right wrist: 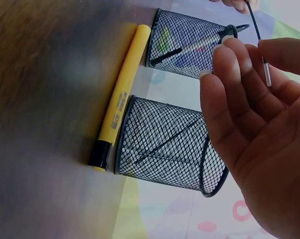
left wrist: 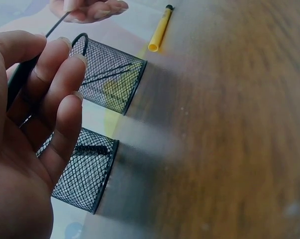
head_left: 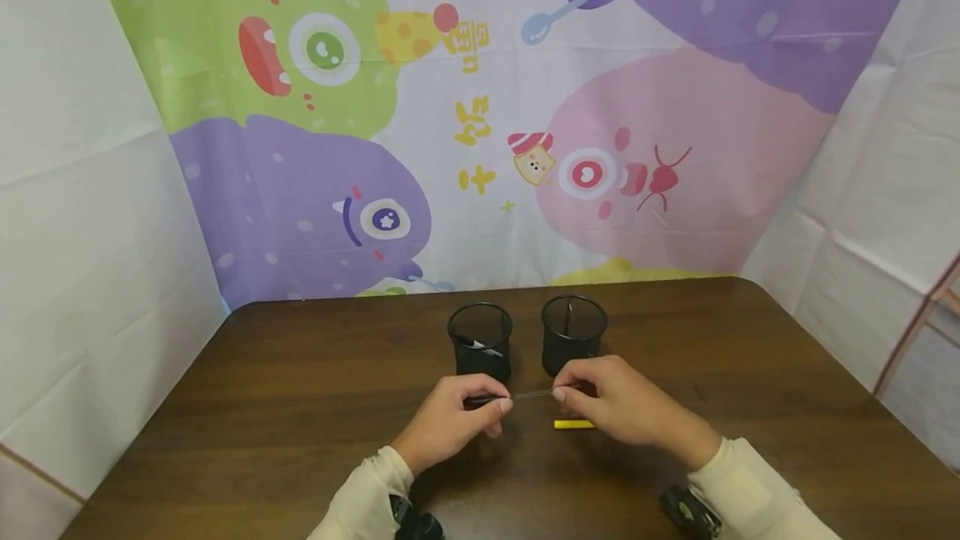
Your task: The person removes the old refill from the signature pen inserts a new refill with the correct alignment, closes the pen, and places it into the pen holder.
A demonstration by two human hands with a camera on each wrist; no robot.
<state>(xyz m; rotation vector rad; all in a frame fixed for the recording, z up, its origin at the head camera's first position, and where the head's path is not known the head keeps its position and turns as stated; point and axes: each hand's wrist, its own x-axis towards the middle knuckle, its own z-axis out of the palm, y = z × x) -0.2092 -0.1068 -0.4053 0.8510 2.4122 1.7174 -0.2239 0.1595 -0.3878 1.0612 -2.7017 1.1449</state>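
My left hand [head_left: 450, 423] pinches a black pen barrel [head_left: 480, 401] between thumb and fingers. A thin pen refill [head_left: 534, 394] runs from its tip across to my right hand [head_left: 630, 402], which pinches it between thumb and fingertips. In the right wrist view the refill's pale, clear end [right wrist: 267, 73] sticks out past the thumb. Both hands are close together, just in front of two black mesh cups. Below the right hand lies a yellow marker [head_left: 572, 424] with a black end, partly hidden by that hand in the head view.
The left mesh cup [head_left: 480, 363] holds a black-and-white pen [head_left: 480, 347]. Inside the right mesh cup [head_left: 572, 352] a thin dark stick shows through the mesh. A brown wooden table [head_left: 300, 407] carries everything, with a cartoon-printed cloth [head_left: 480, 248] behind it.
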